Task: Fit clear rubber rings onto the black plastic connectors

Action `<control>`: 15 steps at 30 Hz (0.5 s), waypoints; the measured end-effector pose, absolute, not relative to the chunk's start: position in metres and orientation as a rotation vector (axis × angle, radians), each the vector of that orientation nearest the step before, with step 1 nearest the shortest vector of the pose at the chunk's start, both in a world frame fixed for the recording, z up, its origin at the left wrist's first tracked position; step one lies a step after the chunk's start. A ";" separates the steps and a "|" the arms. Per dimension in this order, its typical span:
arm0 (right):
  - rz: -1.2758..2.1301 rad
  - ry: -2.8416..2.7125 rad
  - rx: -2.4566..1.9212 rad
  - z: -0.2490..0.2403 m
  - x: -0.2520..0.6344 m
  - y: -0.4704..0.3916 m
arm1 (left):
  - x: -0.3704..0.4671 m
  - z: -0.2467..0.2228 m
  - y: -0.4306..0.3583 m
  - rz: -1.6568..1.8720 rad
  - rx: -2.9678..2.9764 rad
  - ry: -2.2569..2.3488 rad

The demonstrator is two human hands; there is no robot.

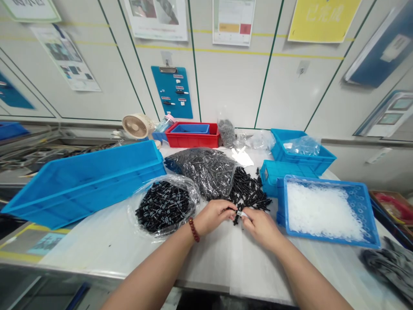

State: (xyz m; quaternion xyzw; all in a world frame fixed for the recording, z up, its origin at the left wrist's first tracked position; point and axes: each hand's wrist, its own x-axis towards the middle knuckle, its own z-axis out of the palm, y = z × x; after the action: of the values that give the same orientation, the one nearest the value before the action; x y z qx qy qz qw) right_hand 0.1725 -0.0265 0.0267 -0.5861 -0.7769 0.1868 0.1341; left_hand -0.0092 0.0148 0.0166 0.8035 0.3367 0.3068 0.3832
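My left hand [217, 216], a beaded bracelet at its wrist, pinches a small dark part, mostly hidden by the fingers. Close against it, my right hand [260, 226] is closed on a small white piece [241, 213] whose kind I cannot make out. The fingertips of both hands nearly meet. Just beyond them lies a loose pile of black stick-like parts [247, 189], spilling beside a large plastic bag of black parts [206, 170]. Left of my left hand, an open clear bag [164, 204] holds black parts with pale rings. White plastic rings fill a blue bin [371, 215] on the right.
A long blue crate [97, 176] stands at the left. Behind are a red tray [193, 141], a fan [137, 125] and a bag of grey parts [226, 132]. More blue bins [303, 161] stand at the back right. Dark cloth [390, 267] lies at the right edge.
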 end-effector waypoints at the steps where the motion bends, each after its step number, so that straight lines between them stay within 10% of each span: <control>1: 0.529 -2.253 -1.709 0.027 0.172 -0.027 | -0.009 0.016 0.015 0.781 2.040 0.855; 15: 0.446 -2.235 -1.828 0.022 0.172 -0.025 | -0.008 0.016 0.014 0.769 2.052 0.828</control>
State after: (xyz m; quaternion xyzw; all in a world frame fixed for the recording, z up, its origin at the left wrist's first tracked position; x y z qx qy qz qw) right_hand 0.1715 -0.0251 0.0215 -0.6218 -0.7605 0.1519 0.1097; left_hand -0.0079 0.0139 0.0161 0.8070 0.3256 0.3025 0.3890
